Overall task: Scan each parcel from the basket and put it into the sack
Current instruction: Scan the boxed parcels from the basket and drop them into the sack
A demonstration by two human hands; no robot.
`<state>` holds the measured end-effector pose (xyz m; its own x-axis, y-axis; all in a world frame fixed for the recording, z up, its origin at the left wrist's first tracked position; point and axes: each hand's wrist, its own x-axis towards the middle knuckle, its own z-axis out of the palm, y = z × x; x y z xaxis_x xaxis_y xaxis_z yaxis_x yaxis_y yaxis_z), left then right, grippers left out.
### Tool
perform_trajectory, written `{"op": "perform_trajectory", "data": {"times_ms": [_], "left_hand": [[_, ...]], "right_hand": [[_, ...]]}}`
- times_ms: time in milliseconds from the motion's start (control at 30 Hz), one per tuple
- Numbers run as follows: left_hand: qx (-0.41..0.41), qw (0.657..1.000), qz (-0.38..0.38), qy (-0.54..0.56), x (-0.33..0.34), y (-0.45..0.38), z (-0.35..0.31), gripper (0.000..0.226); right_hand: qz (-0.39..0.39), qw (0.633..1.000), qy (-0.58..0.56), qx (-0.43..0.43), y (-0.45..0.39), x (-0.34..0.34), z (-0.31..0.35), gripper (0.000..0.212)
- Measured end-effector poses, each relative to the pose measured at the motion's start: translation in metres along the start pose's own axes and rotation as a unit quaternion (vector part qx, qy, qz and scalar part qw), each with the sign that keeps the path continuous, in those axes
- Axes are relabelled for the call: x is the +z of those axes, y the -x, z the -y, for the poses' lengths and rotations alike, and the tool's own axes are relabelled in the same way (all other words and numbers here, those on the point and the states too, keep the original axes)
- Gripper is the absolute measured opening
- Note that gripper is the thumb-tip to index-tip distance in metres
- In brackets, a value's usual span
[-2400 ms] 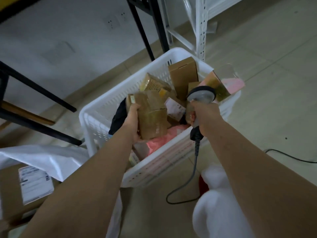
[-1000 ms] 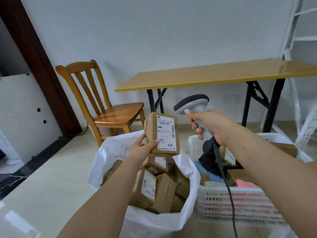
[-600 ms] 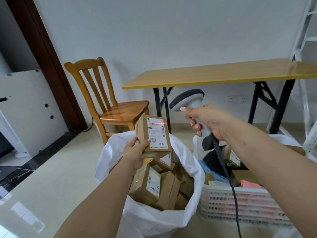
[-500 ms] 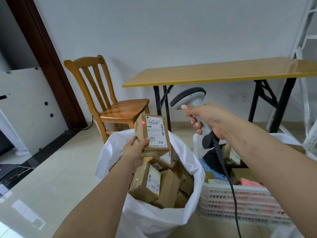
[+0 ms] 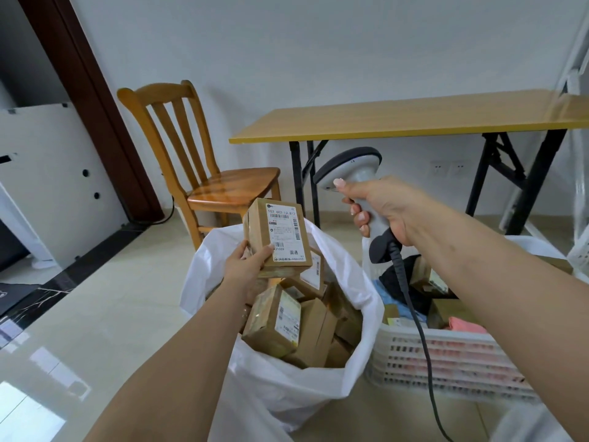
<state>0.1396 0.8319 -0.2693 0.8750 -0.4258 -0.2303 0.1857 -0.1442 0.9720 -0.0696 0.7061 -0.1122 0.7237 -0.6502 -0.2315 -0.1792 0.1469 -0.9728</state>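
The white shipping label [image 5: 284,236] on the brown parcel [image 5: 276,239] held up over the sack reads "502 602 12 812" along its top line. Lower on that label, beside a small barcode, stands "21009", with a character before it half hidden by the thumb, and 2 Chinese characters, 圆通, sit at the bottom right. The finer print there, and the labels on the parcels down in the sack, are too small to read.
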Motion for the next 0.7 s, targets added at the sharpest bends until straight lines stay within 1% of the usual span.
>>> {"op": "perform_trajectory", "data": {"times_ms": [100, 233, 300, 367, 400, 467, 567, 700], "left_hand": [[0.005, 1.000, -0.007, -0.002, -0.009, -0.003, 0.003, 0.083], [0.020, 0.999, -0.047, 0.007, -0.028, -0.010, 0.004, 0.059], [-0.006, 0.998, -0.069, 0.000, -0.038, -0.015, 0.006, 0.050], [-0.050, 0.995, -0.083, -0.001, -0.044, -0.017, 0.008, 0.035], [-0.073, 0.993, -0.087, 0.003, -0.046, -0.016, 0.009, 0.035], [-0.104, 0.990, -0.091, 0.009, -0.049, -0.015, 0.017, 0.040], [-0.075, 0.989, -0.118, -0.046, -0.052, -0.017, 0.031, 0.051], [-0.012, 0.988, -0.106, -0.115, -0.042, -0.021, 0.037, 0.044]], "right_hand": [[0.007, 1.000, -0.008, 0.009, -0.003, 0.005, -0.002, 0.030], [0.007, 1.000, -0.016, 0.023, -0.012, 0.010, -0.011, 0.033], [0.006, 0.999, -0.014, 0.035, -0.018, 0.013, -0.017, 0.034], [0.005, 0.999, -0.011, 0.048, -0.024, 0.016, -0.024, 0.033], [0.005, 0.998, -0.011, 0.056, -0.027, 0.018, -0.028, 0.033], [0.003, 0.997, -0.012, 0.073, -0.033, 0.020, -0.034, 0.031], [-0.003, 0.996, -0.006, 0.085, -0.043, 0.021, -0.043, 0.029], [-0.013, 0.996, -0.018, 0.091, -0.056, 0.014, -0.054, 0.029]]}}
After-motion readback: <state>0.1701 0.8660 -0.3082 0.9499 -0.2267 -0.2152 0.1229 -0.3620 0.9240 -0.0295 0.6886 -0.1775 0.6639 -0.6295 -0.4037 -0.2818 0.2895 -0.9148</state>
